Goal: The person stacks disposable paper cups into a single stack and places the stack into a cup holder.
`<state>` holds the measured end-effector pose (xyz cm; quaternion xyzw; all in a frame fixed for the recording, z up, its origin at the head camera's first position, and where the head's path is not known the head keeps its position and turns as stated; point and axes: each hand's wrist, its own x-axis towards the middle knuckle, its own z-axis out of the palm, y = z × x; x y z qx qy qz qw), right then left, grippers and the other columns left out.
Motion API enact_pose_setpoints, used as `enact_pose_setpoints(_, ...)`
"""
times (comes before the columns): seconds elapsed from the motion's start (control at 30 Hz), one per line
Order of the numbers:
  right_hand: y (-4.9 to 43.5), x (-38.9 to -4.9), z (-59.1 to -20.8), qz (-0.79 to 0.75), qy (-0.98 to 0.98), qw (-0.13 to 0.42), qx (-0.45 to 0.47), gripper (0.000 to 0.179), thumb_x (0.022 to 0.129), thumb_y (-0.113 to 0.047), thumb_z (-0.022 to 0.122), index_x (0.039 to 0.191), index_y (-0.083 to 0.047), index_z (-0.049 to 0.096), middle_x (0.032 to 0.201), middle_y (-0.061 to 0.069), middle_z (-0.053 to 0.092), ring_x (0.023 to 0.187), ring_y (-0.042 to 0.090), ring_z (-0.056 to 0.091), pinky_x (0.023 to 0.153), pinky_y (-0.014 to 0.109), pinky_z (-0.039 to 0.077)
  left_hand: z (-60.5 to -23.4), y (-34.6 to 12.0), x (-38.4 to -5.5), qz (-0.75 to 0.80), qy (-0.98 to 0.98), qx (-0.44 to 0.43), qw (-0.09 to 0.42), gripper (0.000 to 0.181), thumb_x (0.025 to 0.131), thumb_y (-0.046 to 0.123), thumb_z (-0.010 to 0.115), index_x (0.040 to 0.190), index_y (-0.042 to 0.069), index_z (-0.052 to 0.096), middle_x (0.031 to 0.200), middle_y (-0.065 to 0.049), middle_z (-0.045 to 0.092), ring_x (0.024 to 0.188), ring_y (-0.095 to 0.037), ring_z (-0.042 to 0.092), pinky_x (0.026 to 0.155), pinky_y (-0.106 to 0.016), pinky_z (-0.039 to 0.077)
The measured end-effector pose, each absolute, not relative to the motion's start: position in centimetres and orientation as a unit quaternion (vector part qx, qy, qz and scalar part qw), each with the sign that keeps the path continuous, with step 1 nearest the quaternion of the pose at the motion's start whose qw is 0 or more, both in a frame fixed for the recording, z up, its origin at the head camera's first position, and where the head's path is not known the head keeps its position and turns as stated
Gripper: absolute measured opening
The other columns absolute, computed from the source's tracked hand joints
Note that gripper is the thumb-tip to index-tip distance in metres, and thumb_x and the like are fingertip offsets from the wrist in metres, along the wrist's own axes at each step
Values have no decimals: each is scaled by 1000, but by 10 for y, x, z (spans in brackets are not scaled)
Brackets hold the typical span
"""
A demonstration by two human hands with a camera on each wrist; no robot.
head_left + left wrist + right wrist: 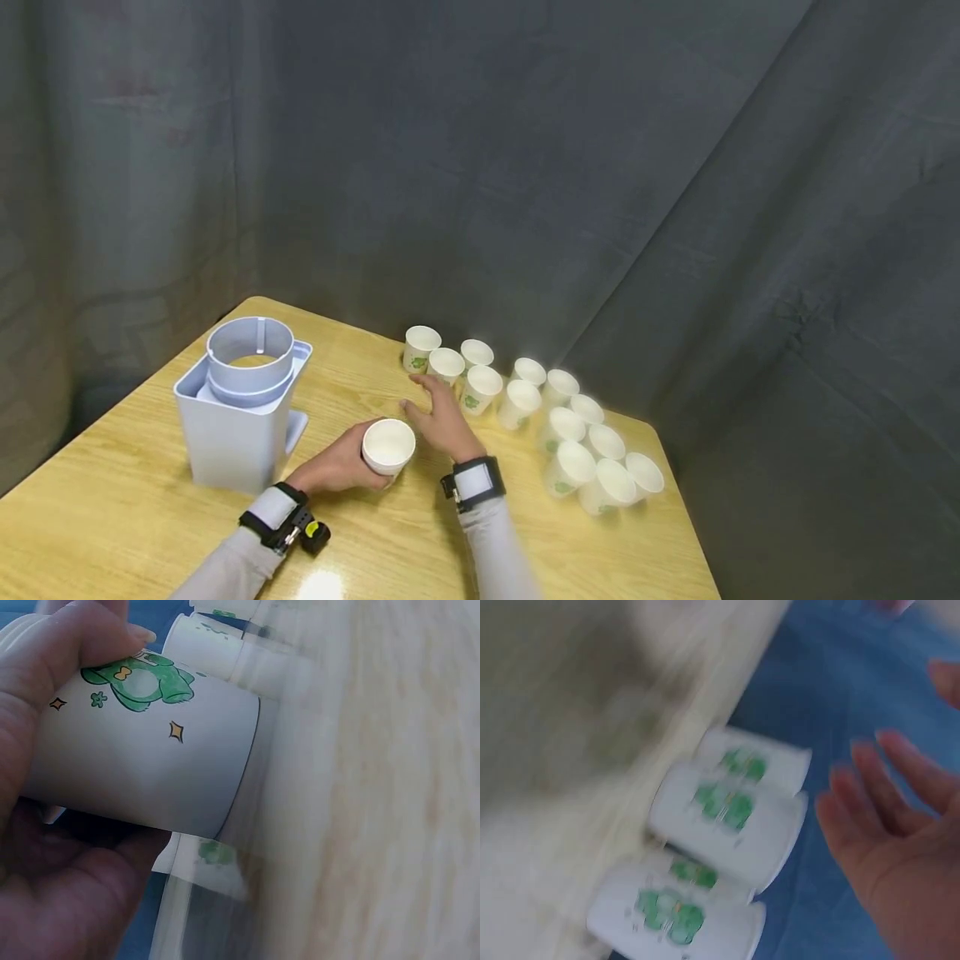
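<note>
My left hand (pixel 341 461) grips a white paper cup (pixel 388 444) by its side, with the cup's mouth facing up in the head view. A green cartoon animal and small stars decorate its wall (pixel 150 765) in the left wrist view. The right hand (pixel 444 421) reaches over the table with nothing in its grasp, thumb and fingers spread apart. Just beyond its fingertips stand matching cups, the closest a white one (pixel 446 364) at the back. In the right wrist view the blurred hand (pixel 907 847) is beside several printed cups (pixel 727 814).
At the left of the wooden table (pixel 352 383) stands a pale blue-grey square container (pixel 228 442) with a round collar (pixel 251 379) on top. Several more white cups (pixel 572 467) spread along the back and right. A dark grey curtain (pixel 465 167) hangs behind the table.
</note>
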<state>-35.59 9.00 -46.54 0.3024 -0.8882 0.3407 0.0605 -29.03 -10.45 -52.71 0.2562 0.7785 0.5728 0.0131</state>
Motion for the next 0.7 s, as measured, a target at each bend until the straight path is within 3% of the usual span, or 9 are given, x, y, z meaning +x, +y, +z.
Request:
enact_pose_setpoints(0.17,96,-392,-471,291,-913,126,257,64,93,-21,70,146,4,43,153,27,31,144,42,27,117,54,32,-527,-104,-290,576,779,248,14,77,67,7,89,135,-1,55,121,-11,67,111,-24,61,100,-34,46)
enact_pose_setpoints(0.3,95,-412,-474,239,-925,144,257,76,92,-21,71,151,8,33,157,32,24,147,47,22,120,56,23,-526,-104,-290,580,775,250,15,76,67,7,90,134,1,56,120,-9,67,110,-22,61,99,-33,46)
enact_pose_setpoints(0.57,84,-426,-478,90,-972,96,197,88,94,-34,70,158,0,20,167,24,12,153,44,11,123,59,7,-526,-103,-291,582,774,249,19,76,67,9,90,135,2,56,121,-8,66,111,-21,60,99,-33,47)
enact_pose_setpoints(0.7,79,-427,-483,37,-981,82,174,91,95,-40,68,160,-2,18,167,22,15,154,41,13,123,60,6,-527,-104,-291,582,774,248,18,76,67,9,90,135,3,56,121,-8,66,110,-21,61,98,-33,47)
